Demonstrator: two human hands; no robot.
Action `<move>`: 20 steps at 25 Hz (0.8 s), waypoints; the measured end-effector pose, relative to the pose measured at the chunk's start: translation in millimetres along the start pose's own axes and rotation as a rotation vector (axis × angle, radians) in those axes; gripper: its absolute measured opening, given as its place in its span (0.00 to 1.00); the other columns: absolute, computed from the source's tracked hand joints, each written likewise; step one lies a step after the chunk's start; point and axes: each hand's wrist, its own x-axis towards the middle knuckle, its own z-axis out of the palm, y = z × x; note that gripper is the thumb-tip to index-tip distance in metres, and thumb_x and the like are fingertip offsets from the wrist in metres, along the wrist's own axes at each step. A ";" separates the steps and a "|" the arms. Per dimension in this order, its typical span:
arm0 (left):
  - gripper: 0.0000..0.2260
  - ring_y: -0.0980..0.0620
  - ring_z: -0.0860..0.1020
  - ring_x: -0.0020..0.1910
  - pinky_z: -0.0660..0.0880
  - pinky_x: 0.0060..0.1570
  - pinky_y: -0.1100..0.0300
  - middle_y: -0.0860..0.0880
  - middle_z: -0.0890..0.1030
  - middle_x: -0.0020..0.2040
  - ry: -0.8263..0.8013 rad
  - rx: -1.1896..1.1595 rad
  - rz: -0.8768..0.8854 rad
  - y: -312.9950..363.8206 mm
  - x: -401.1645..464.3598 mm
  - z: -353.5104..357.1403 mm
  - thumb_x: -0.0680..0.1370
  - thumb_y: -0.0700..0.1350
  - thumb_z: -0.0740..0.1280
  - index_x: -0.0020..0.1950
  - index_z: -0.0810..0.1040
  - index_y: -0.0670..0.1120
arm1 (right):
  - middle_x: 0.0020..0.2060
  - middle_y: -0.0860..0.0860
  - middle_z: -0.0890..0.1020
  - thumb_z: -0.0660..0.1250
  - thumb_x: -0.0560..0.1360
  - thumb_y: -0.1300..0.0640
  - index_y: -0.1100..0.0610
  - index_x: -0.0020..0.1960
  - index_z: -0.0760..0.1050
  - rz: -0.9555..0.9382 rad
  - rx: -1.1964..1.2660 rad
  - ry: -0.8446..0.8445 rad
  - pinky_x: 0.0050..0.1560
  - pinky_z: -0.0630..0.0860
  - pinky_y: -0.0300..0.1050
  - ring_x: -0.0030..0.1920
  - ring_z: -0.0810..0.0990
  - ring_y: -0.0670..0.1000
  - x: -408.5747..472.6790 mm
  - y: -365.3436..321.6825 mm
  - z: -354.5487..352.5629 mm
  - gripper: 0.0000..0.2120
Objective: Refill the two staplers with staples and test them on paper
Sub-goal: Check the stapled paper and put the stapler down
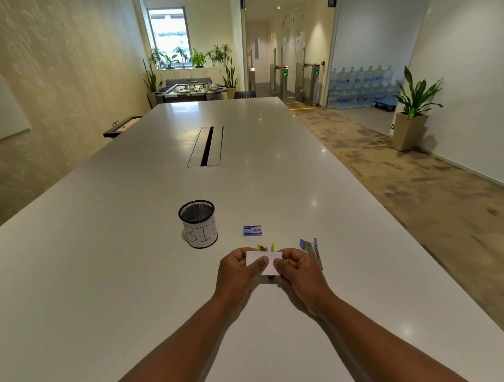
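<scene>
A small white piece of paper [264, 262] was held just above the bench [273, 166], close to its near edge and roughly midway along it. The left hand [239, 268] was closed on the paper's left side, thumb on top, and the right hand [297, 268] was closed on its right side, so both grips were pinched on the same sheet.

Behind the paper and largely hidden by it, a yellow stapler [265, 247] lay with its arms apparently swung open. Just to its right, a blue stapler [311, 250] lay open as well, its metal magazine exposed. A small blue box of staples [252, 230] stood a little farther toward the far edge. A mesh pen cup [198, 223] labelled "BIN" stood to the left of the box, well apart from the hands.

Whether either magazine had been loaded could not be told. If testing were attempted with an empty or unclosed stapler, no staple would be driven and a false failure could be read. The yellow stapler could be knocked by the paper or knuckles, since it sat just beyond them. A loose staple strip could be spilled from the blue stapler's open magazine if the right hand brushed it. Fingers pinched near the paper's edges could also be caught under the stapler's head.
</scene>
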 end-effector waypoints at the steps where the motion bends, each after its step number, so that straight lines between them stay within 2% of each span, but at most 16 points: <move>1: 0.13 0.40 0.86 0.51 0.84 0.52 0.42 0.42 0.87 0.52 -0.018 0.026 0.002 -0.1 -0.7 -1.6 0.73 0.39 0.78 0.57 0.82 0.43 | 0.47 0.60 0.87 0.67 0.80 0.63 0.57 0.51 0.83 0.002 0.011 0.001 0.51 0.84 0.59 0.49 0.86 0.60 0.4 0.8 -0.1 0.07; 3: 0.16 0.42 0.86 0.51 0.84 0.49 0.48 0.45 0.88 0.51 -0.048 0.067 0.010 -0.4 -1.6 -5.1 0.72 0.39 0.80 0.57 0.82 0.45 | 0.48 0.60 0.87 0.67 0.80 0.63 0.59 0.53 0.83 -0.011 -0.006 0.016 0.53 0.83 0.65 0.52 0.85 0.64 1.0 1.9 -0.3 0.06; 4: 0.16 0.43 0.86 0.52 0.84 0.48 0.50 0.46 0.88 0.51 -0.058 0.071 0.010 -0.7 -1.0 -6.2 0.71 0.39 0.80 0.58 0.82 0.45 | 0.47 0.59 0.87 0.68 0.80 0.63 0.59 0.53 0.82 -0.018 -0.026 0.022 0.51 0.84 0.63 0.51 0.86 0.63 1.2 1.6 -0.5 0.05; 6: 0.15 0.40 0.86 0.52 0.84 0.51 0.43 0.42 0.87 0.52 -0.047 0.032 -0.017 -0.2 1.1 -6.2 0.73 0.38 0.77 0.58 0.81 0.43 | 0.44 0.54 0.88 0.67 0.80 0.64 0.59 0.52 0.82 -0.023 -0.051 0.017 0.46 0.85 0.52 0.47 0.87 0.55 1.0 0.9 -0.7 0.06; 8: 0.11 0.37 0.85 0.52 0.82 0.54 0.36 0.38 0.86 0.53 0.005 -0.003 -0.042 1.5 2.2 -3.4 0.75 0.37 0.75 0.57 0.81 0.39 | 0.40 0.49 0.88 0.66 0.80 0.66 0.59 0.52 0.82 -0.032 -0.070 -0.008 0.39 0.81 0.38 0.41 0.86 0.46 -0.6 0.4 -0.9 0.06; 10: 0.09 0.34 0.84 0.53 0.81 0.54 0.33 0.35 0.85 0.52 0.041 0.002 -0.044 1.9 3.2 -0.5 0.76 0.38 0.75 0.55 0.81 0.38 | 0.38 0.47 0.87 0.66 0.80 0.66 0.60 0.51 0.82 -0.044 -0.089 -0.020 0.37 0.78 0.33 0.38 0.85 0.42 -2.2 -1.0 -0.5 0.06; 12: 0.10 0.34 0.84 0.53 0.81 0.54 0.33 0.35 0.85 0.52 0.023 -0.002 -0.039 1.8 2.6 -0.3 0.75 0.37 0.75 0.55 0.81 0.37 | 0.38 0.49 0.87 0.66 0.80 0.67 0.61 0.52 0.81 -0.039 -0.070 -0.015 0.38 0.80 0.36 0.40 0.85 0.44 -2.3 -1.5 -0.4 0.06; 16: 0.16 0.38 0.86 0.53 0.84 0.50 0.44 0.41 0.87 0.51 -0.070 0.022 -0.024 2.6 -2.0 -6.3 0.72 0.34 0.77 0.58 0.80 0.40 | 0.48 0.61 0.86 0.66 0.81 0.66 0.64 0.55 0.80 -0.013 0.012 0.013 0.50 0.85 0.56 0.49 0.86 0.59 0.1 0.4 0.5 0.06; 18: 0.16 0.39 0.86 0.53 0.84 0.51 0.45 0.41 0.87 0.51 -0.075 0.033 -0.021 1.0 -1.4 -7.6 0.72 0.35 0.77 0.58 0.80 0.41 | 0.47 0.60 0.87 0.66 0.81 0.66 0.64 0.55 0.80 -0.019 0.015 0.010 0.47 0.85 0.53 0.49 0.87 0.58 -0.3 1.6 0.4 0.06; 20: 0.14 0.37 0.85 0.53 0.82 0.54 0.38 0.39 0.86 0.52 -0.050 0.008 -0.031 0.6 0.6 -6.3 0.74 0.35 0.76 0.58 0.80 0.40 | 0.43 0.54 0.88 0.65 0.81 0.66 0.62 0.53 0.80 -0.031 -0.008 0.000 0.42 0.84 0.43 0.45 0.87 0.52 -1.9 1.8 0.5 0.06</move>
